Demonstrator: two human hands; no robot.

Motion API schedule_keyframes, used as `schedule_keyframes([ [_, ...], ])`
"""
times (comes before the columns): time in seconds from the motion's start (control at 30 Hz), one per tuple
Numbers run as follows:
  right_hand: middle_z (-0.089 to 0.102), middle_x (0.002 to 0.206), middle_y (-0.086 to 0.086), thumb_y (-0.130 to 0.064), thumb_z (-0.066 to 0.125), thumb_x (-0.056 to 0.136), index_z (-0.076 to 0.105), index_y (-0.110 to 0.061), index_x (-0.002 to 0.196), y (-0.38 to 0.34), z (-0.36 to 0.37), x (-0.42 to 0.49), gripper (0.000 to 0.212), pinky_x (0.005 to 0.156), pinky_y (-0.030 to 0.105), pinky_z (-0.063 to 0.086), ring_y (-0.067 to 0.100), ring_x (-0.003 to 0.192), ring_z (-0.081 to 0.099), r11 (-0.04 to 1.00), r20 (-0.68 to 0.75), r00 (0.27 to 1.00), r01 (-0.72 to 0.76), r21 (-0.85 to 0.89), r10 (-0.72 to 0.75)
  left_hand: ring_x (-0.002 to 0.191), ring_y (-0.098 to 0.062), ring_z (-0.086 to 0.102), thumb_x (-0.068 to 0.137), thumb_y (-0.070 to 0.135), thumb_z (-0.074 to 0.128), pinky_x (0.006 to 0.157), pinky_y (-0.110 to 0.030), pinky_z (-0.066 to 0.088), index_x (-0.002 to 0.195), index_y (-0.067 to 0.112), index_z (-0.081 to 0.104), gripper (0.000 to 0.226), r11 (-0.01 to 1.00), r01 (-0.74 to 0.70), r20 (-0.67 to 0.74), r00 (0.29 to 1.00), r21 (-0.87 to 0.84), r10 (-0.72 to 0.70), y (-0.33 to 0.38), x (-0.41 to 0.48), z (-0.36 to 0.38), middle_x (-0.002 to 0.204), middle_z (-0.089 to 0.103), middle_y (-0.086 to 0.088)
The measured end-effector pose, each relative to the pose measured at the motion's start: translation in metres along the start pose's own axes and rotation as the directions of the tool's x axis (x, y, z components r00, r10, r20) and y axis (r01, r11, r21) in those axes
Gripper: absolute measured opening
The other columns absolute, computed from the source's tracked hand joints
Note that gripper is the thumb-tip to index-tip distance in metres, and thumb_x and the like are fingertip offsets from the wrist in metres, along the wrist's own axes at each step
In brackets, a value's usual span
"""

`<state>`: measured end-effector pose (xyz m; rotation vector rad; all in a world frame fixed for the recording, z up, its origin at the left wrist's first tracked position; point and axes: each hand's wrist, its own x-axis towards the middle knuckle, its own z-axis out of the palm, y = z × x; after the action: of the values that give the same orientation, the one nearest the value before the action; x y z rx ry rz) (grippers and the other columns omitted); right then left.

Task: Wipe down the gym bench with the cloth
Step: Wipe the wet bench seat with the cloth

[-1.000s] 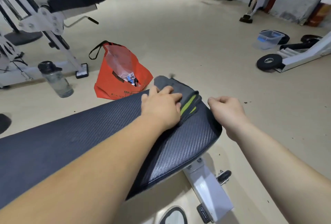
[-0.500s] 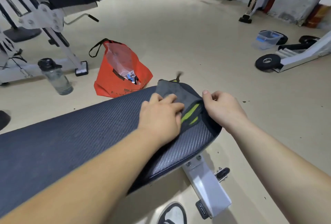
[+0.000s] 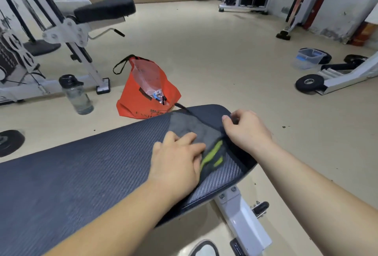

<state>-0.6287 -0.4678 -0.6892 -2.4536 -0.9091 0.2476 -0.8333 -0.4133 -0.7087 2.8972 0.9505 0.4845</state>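
The cloth [image 3: 196,131] lies bunched at the bench's [image 3: 81,174] end, left hand [image 3: 178,159] pressing it with straight fingers [image 3: 188,138], right hand [image 3: 247,131] pinching its edge; a sharp tug could slide it off.

The gym bench [image 3: 81,174] is carrying a grey cloth [image 3: 190,127] with lime-green stripes, lying spread near the bench's rounded end. On the floor [image 3: 225,61] beyond the bench, an orange bag [image 3: 143,100] and a water bottle [image 3: 78,96] are standing.

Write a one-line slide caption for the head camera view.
The left hand presses a grey cloth on the gym bench while the right hand pinches its edge.
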Motion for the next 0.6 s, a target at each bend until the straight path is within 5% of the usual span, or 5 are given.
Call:
schedule_keyframes([
  [0.17, 0.064, 0.123, -0.001, -0.054, 0.049, 0.093, 0.068, -0.029, 0.116, -0.021, 0.006, -0.005, 0.039, 0.095, 0.042, 0.053, 0.026, 0.120, 0.060, 0.996, 0.014, 0.996, 0.086, 0.016, -0.086, 0.109, -0.012, 0.052, 0.098, 0.050, 0.045, 0.082, -0.037, 0.045, 0.127, 0.054, 0.060, 0.033, 0.881, -0.429, 0.143, 0.877, -0.199, 0.459, -0.028, -0.032, -0.028, 0.144, 0.052, 0.031],
  [0.23, 0.064, 0.121, -0.001, -0.051, 0.051, 0.093, 0.069, -0.029, 0.113, -0.028, 0.010, -0.008, 0.035, 0.096, 0.042, 0.052, 0.026, 0.119, 0.060, 0.992, 0.010, 0.992, 0.126, 0.011, -0.126, 0.114, -0.014, 0.051, 0.098, 0.051, 0.044, 0.087, -0.039, 0.045, 0.129, 0.056, 0.058, 0.035, 0.936, -0.323, 0.181, 0.921, -0.138, 0.345, -0.057, -0.012, -0.025, 0.147, 0.049, 0.032],
  [0.3, 0.065, 0.118, -0.002, -0.050, 0.051, 0.093, 0.071, -0.027, 0.111, -0.036, 0.015, -0.011, 0.035, 0.095, 0.039, 0.052, 0.024, 0.118, 0.060, 0.985, 0.022, 0.985, 0.171, 0.006, -0.171, 0.120, -0.021, 0.051, 0.099, 0.048, 0.047, 0.092, -0.043, 0.047, 0.129, 0.053, 0.060, 0.033, 0.999, -0.012, 0.136, 0.991, -0.033, 0.017, -0.079, 0.008, -0.021, 0.148, 0.051, 0.027],
  [0.4, 0.068, 0.112, -0.003, -0.052, 0.048, 0.090, 0.072, -0.026, 0.106, -0.050, 0.024, -0.013, 0.038, 0.095, 0.043, 0.054, 0.023, 0.117, 0.061, 0.971, 0.043, 0.970, 0.238, 0.017, -0.238, 0.120, -0.029, 0.048, 0.098, 0.046, 0.046, 0.090, -0.045, 0.045, 0.125, 0.045, 0.064, 0.032, 0.963, 0.239, 0.062, 0.967, 0.124, -0.248, -0.069, 0.015, -0.016, 0.144, 0.055, 0.018],
  [0.6, 0.070, 0.108, 0.002, -0.046, 0.053, 0.094, 0.073, -0.024, 0.100, -0.086, 0.047, -0.013, 0.030, 0.091, 0.043, 0.054, 0.028, 0.114, 0.061, 0.940, 0.088, 0.937, 0.341, -0.033, -0.337, 0.102, -0.020, 0.052, 0.096, 0.057, 0.037, 0.081, -0.040, 0.049, 0.128, 0.053, 0.061, 0.041, 0.972, -0.233, 0.078, 0.969, -0.023, 0.234, -0.104, -0.029, -0.031, 0.140, 0.057, 0.026],
])
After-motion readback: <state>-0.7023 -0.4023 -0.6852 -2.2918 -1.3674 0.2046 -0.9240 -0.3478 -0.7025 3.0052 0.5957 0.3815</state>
